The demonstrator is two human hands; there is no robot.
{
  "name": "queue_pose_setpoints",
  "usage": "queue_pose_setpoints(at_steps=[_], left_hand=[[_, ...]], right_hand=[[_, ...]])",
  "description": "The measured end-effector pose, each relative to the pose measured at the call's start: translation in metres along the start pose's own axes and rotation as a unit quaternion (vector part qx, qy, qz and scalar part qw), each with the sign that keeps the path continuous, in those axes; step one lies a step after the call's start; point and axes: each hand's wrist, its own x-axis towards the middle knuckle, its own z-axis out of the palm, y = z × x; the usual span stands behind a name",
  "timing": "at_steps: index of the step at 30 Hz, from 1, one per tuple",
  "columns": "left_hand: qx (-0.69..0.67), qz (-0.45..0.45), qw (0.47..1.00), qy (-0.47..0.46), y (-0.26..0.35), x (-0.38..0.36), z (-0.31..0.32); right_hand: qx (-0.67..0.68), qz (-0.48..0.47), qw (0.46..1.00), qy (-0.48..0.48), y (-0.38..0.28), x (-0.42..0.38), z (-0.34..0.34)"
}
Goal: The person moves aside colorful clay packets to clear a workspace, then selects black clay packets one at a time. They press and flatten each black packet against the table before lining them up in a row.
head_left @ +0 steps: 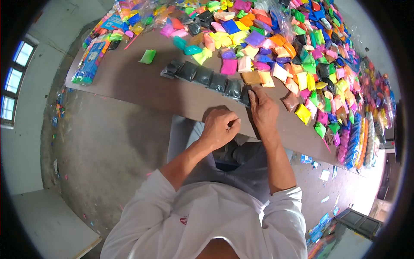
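A row of several small black packets (pixel 202 77) in clear wrap runs along the brown table (pixel 142 93), slanting down to the right. At the right end of that row, my right hand (pixel 264 111) has its thumb and fingers against the last black packet (pixel 245 96), partly covering it. My left hand (pixel 221 127) is curled closed by the table's front edge, below the row, and nothing shows in its fingers. Beyond the row lies a big heap of colourful packets (pixel 255 39). Near my right hand are a brown packet (pixel 290 102) and a yellow packet (pixel 303 113).
A lone green packet (pixel 148 56) lies left of the row. Long multicoloured packs (pixel 91 62) rest at the table's left end, and bundled packs (pixel 354 140) stand at its right end. Scattered wrappers (pixel 324 175) litter the floor at right. A barred window (pixel 17 71) is on the left wall.
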Motion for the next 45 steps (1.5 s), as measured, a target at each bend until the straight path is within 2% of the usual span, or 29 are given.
queue_pose_setpoints(at_steps=[6, 9, 11, 13, 15, 17, 20, 21, 23, 25, 27, 28, 33, 35, 37, 39, 42, 45], left_hand=[[0.001, 0.013, 1.0, 0.017, -0.004, -0.004, 0.0], [0.021, 0.008, 1.0, -0.007, -0.005, -0.003, -0.002], [-0.019, -0.001, 1.0, -0.018, -0.003, -0.002, -0.004], [-0.018, 0.015, 1.0, -0.006, -0.003, -0.003, -0.004], [-0.018, 0.029, 0.999, 0.004, -0.004, -0.004, -0.004], [-0.016, 0.043, 0.999, 0.001, -0.006, -0.004, -0.003], [-0.011, 0.047, 0.999, -0.008, -0.007, -0.003, -0.004], [-0.012, 0.049, 0.999, -0.004, -0.006, -0.003, -0.004], [-0.034, 0.047, 0.998, 0.002, -0.006, -0.005, -0.005], [-0.029, 0.048, 0.998, 0.006, -0.009, -0.005, -0.003], [-0.035, 0.062, 0.997, 0.012, -0.009, -0.005, -0.004], [-0.035, 0.064, 0.997, 0.015, -0.01, -0.005, -0.003], [-0.057, 0.05, 0.997, -0.002, -0.014, -0.006, -0.003], [-0.071, 0.051, 0.996, 0.011, -0.015, -0.006, -0.002], [-0.047, 0.057, 0.997, 0.013, -0.017, -0.007, 0.0], [-0.052, 0.06, 0.997, 0.021, -0.016, -0.006, 0.001], [-0.055, 0.007, 0.998, -0.038, -0.016, -0.006, -0.001], [-0.02, 0.035, 0.999, -0.006, -0.016, -0.008, 0.003]], right_hand=[[0.021, -0.007, 1.0, -0.008, -0.01, 0.003, 0.004], [0.032, 0.002, 0.999, -0.003, -0.014, 0.003, 0.003], [0.044, 0.014, 0.999, -0.002, -0.014, 0.004, 0.002], [0.101, 0.009, 0.993, 0.053, -0.016, 0.007, -0.002], [0.119, 0.027, 0.992, 0.037, -0.017, 0.009, -0.007], [0.072, -0.078, 0.994, -0.006, -0.013, 0.013, -0.008], [0.077, -0.058, 0.994, -0.043, -0.009, 0.011, -0.007], [0.076, -0.063, 0.994, -0.042, -0.01, 0.014, -0.007], [0.121, -0.036, 0.992, 0.021, -0.016, 0.018, -0.008], [0.133, -0.026, 0.991, 0.021, -0.029, 0.031, -0.018], [0.127, -0.07, 0.989, 0.019, -0.034, 0.049, -0.017], [0.105, -0.049, 0.993, 0.001, -0.037, 0.057, -0.017], [0.061, -0.137, 0.989, 0.003, -0.054, 0.12, 0.017], [0.014, -0.131, 0.989, -0.06, -0.065, 0.15, 0.036], [0.053, -0.13, 0.987, -0.072, -0.075, 0.179, 0.059], [0.037, -0.131, 0.986, -0.091, -0.081, 0.205, 0.086], [0.004, -0.122, 0.986, -0.117, -0.089, 0.226, 0.112], [-0.023, -0.098, 0.985, -0.141, -0.095, 0.238, 0.137]])
